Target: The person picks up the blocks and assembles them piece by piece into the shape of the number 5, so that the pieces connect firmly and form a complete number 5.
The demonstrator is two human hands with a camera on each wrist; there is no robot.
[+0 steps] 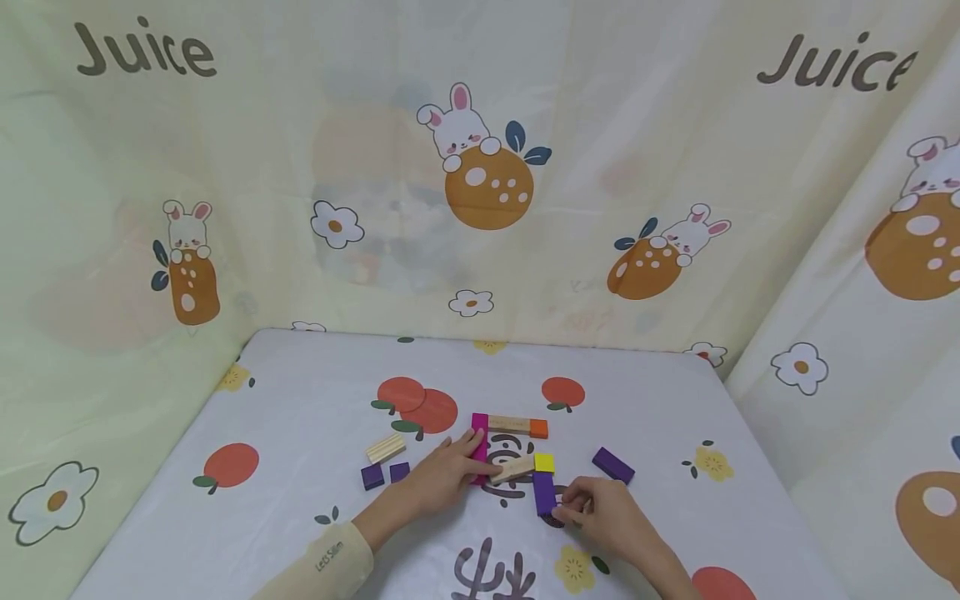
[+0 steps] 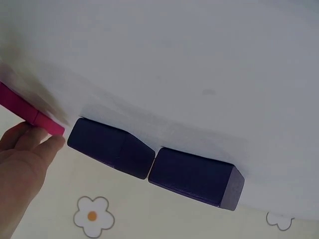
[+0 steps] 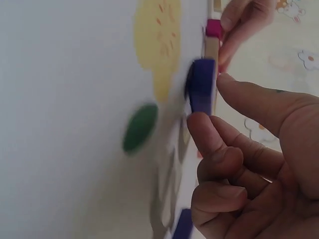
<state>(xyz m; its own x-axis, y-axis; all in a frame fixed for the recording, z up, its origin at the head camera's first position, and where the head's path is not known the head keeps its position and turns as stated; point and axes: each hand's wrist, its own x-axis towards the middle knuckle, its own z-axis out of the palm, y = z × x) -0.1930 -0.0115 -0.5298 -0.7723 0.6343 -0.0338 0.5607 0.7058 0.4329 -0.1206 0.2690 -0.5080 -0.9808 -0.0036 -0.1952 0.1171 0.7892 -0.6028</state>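
My left hand point(image 1: 442, 477) rests its fingers on a magenta block point(image 1: 479, 427), one fingertip reaching to a plain wooden block point(image 1: 514, 468). In the left wrist view, fingertips touch the magenta block point(image 2: 32, 112). That wooden block slants toward a yellow block point(image 1: 543, 462), which meets the top end of a purple block point(image 1: 543, 493). Beside the purple block's near end is my right hand point(image 1: 603, 512), its fingers loosely bent. The right wrist view shows thumb and index apart near the purple block point(image 3: 203, 84); contact is unclear. Another wooden block point(image 1: 510, 423) links the magenta block and an orange block point(image 1: 538, 428).
To the left lie a ridged wooden piece point(image 1: 386, 448) and two dark purple blocks point(image 1: 372, 477), seen close in the left wrist view. Another purple block point(image 1: 613, 465) lies beyond my right hand. A printed cloth point(image 1: 315, 400) covers the table; a patterned curtain point(image 1: 585, 275) hangs behind.
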